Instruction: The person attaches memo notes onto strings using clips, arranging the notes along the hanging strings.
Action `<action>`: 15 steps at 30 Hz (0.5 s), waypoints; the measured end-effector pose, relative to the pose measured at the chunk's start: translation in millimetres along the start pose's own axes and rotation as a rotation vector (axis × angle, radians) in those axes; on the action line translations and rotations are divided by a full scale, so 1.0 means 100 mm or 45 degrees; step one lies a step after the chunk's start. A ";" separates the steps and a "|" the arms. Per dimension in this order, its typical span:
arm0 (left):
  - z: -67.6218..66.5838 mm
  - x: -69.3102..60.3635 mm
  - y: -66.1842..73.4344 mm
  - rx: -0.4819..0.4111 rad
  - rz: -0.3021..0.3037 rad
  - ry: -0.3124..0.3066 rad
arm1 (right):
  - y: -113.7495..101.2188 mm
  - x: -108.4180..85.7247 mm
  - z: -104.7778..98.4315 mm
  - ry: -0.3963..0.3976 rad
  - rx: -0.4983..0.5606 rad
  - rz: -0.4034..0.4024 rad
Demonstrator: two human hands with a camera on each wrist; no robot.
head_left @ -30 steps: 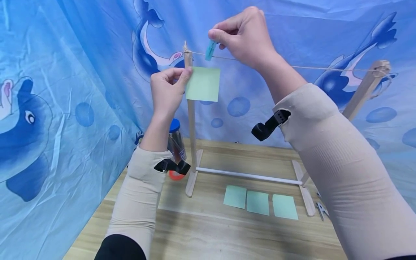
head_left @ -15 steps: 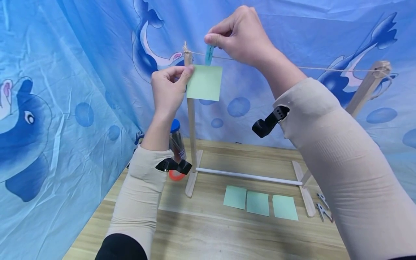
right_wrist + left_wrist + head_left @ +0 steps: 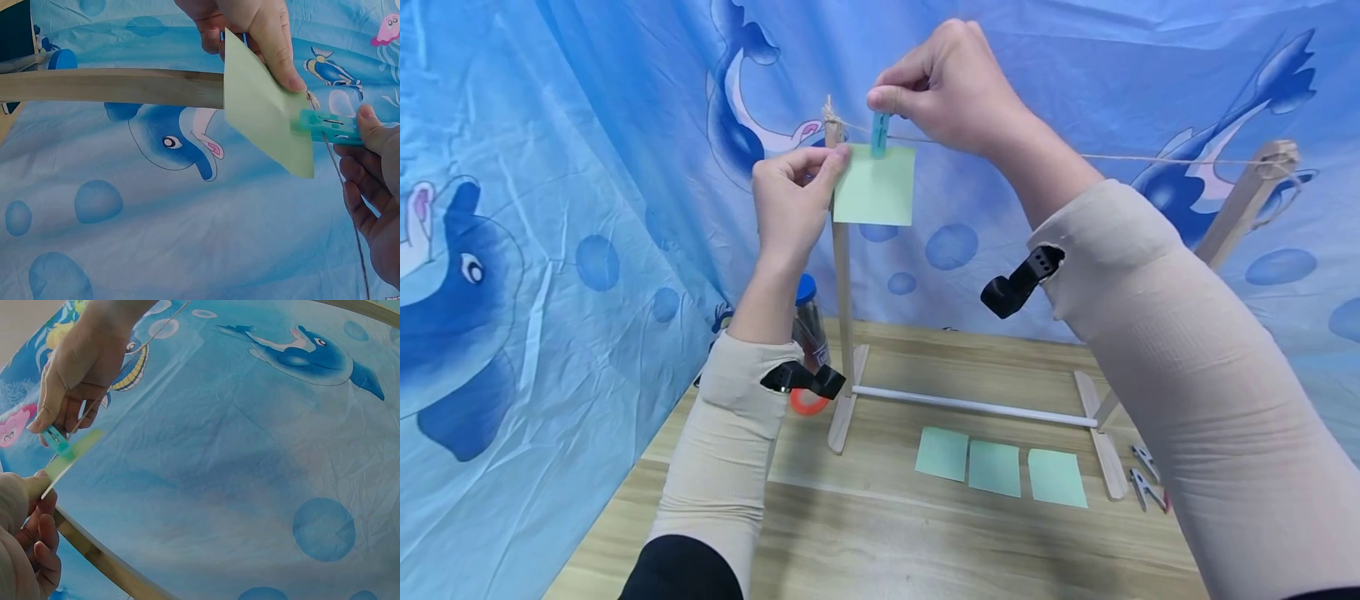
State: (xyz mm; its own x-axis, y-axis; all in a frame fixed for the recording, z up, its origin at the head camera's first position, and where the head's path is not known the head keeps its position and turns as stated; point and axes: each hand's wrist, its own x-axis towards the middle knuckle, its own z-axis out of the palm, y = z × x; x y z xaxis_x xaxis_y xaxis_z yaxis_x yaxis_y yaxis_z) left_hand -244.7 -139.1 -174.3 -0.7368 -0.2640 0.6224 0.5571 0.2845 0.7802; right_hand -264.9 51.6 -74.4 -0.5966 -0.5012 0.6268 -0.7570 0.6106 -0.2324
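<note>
A square green paper note [image 3: 874, 190] hangs upright at the left end of the string [image 3: 1165, 157]. My left hand [image 3: 796, 196] pinches its upper left corner between thumb and fingers. From above, my right hand [image 3: 951, 87] pinches the top of a teal clothespin [image 3: 879, 136]. In the right wrist view the lower end of the clothespin [image 3: 331, 127] overlaps the note's top edge [image 3: 269, 112], and the string runs by it. The left wrist view shows the clothespin [image 3: 57, 441] touching the note as well.
A wooden post [image 3: 842, 292] stands behind the note, joined to a second post [image 3: 1240, 204] by a white rod [image 3: 970, 404]. Three green notes [image 3: 994, 468] lie in a row on the table. Clothespins [image 3: 1146, 490] lie at right; a blue-lidded jar [image 3: 808, 321] stands at left.
My right hand has lowered the clothespin from above the string onto the note's top edge. The left hand has raised the note slightly and shifted it a little right.
</note>
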 end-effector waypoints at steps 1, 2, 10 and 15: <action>0.00 0.00 0.00 -0.001 0.000 -0.001 | 0.00 0.00 0.01 -0.002 0.000 -0.007; -0.01 0.00 0.00 -0.004 0.001 -0.002 | 0.00 0.00 0.01 -0.004 0.001 -0.013; -0.01 0.01 -0.01 -0.018 0.007 -0.008 | 0.02 0.00 0.03 -0.074 0.006 -0.072; 0.00 0.02 -0.01 -0.022 -0.031 0.014 | 0.03 0.00 0.04 -0.121 0.019 -0.082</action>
State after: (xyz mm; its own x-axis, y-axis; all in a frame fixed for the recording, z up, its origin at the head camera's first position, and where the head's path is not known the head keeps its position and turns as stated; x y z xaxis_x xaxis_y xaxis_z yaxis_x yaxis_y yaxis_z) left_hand -246.3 -140.3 -174.2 -0.7461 -0.2811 0.6036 0.5454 0.2620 0.7962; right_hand -267.9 50.7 -78.5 -0.5689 -0.5950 0.5677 -0.7978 0.5668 -0.2054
